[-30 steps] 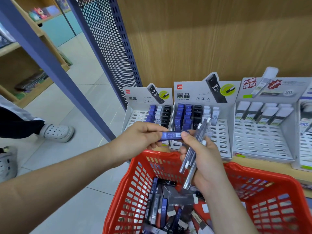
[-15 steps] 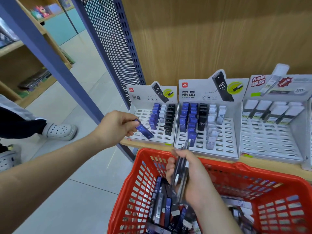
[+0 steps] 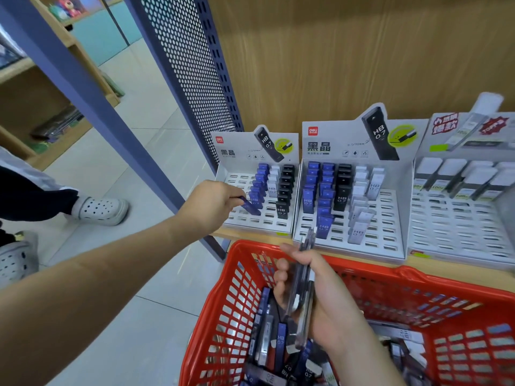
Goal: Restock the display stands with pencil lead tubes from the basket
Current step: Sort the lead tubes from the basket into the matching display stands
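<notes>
At the partly filled left stand [image 3: 239, 179], my left grip [image 3: 211, 203] pinches one blue tube [image 3: 250, 206] over empty slots, my right grip [image 3: 323, 305] holds a bundle [image 3: 302, 285] above the basket [image 3: 404, 274], many more unshelved.

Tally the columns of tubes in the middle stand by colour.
Middle stand, columns of tubes:
Blue columns: 2
Black column: 1
White columns: 2
Total: 5
</notes>
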`<state>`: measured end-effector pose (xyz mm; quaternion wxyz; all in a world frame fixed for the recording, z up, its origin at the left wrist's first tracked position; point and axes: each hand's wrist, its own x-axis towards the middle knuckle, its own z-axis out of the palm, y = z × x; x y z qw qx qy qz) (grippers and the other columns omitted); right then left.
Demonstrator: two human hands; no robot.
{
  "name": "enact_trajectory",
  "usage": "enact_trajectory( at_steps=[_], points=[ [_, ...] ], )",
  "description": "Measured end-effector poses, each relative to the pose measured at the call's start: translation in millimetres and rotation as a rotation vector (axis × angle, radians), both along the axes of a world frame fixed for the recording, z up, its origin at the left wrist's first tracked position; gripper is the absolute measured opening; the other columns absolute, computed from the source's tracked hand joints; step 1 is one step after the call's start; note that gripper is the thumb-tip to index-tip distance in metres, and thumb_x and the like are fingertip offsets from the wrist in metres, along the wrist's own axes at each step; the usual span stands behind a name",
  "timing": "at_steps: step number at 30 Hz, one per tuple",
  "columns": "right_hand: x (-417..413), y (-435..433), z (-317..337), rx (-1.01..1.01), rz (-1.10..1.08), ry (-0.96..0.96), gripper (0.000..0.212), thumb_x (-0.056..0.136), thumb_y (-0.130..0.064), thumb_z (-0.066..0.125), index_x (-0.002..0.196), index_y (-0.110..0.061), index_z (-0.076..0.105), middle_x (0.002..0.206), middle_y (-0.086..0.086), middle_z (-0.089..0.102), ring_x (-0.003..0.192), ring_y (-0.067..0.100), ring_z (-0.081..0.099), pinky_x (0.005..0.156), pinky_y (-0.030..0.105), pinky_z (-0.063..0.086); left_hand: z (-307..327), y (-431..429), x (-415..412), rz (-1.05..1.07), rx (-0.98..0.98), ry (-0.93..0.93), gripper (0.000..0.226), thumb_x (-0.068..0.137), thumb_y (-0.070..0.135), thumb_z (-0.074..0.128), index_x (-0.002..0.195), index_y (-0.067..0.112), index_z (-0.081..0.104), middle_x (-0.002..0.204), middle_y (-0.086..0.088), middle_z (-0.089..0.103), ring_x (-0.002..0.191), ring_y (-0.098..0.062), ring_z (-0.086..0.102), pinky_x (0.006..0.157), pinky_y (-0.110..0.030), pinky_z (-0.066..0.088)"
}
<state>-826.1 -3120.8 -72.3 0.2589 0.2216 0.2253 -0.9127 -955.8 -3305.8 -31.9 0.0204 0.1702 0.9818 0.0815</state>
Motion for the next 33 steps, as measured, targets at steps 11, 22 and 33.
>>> enact_trajectory(
  at_steps=[11, 22, 33],
  points=[
    [-1.1, 3.0, 2.5, -0.031, -0.078, -0.023, 0.028, 0.093, -0.013, 0.053, 0.12, -0.013, 0.058, 0.076, 0.008, 0.058, 0.052, 0.014, 0.048, 0.041, 0.022, 0.044, -13.1, 11.5, -6.3, -0.038, -0.089, 0.062, 0.014, 0.097, 0.016, 0.052, 0.109, 0.015, 0.059, 0.095, -0.007, 0.067, 0.086, -0.029, 0.061, 0.072, -0.036, 0.049],
    [-3.1, 2.1, 13.0, -0.101, -0.148, 0.014, 0.037, 0.094, -0.01, 0.051, 0.129, 0.001, 0.057, 0.108, 0.017, 0.071, 0.084, 0.025, 0.068, 0.069, 0.035, 0.06, -13.7, 17.6, 2.6, 0.279, 0.198, 0.04, 0.016, 0.092, 0.023, 0.062, 0.107, 0.018, 0.061, 0.092, 0.001, 0.068, 0.083, -0.018, 0.06, 0.071, -0.024, 0.043],
    [1.4, 9.7, 56.9, -0.122, -0.272, 0.062, 0.029, 0.1, -0.018, 0.04, 0.105, -0.008, 0.067, 0.108, 0.009, 0.075, 0.091, 0.019, 0.074, 0.086, 0.041, 0.058, 81.3, 70.9, 103.4, 0.179, 0.623, -0.695, 0.056, 0.07, 0.044, 0.076, 0.108, 0.021, 0.042, 0.073, -0.003, 0.069, 0.064, -0.016, 0.064, 0.059, -0.029, 0.051]
  ],
)
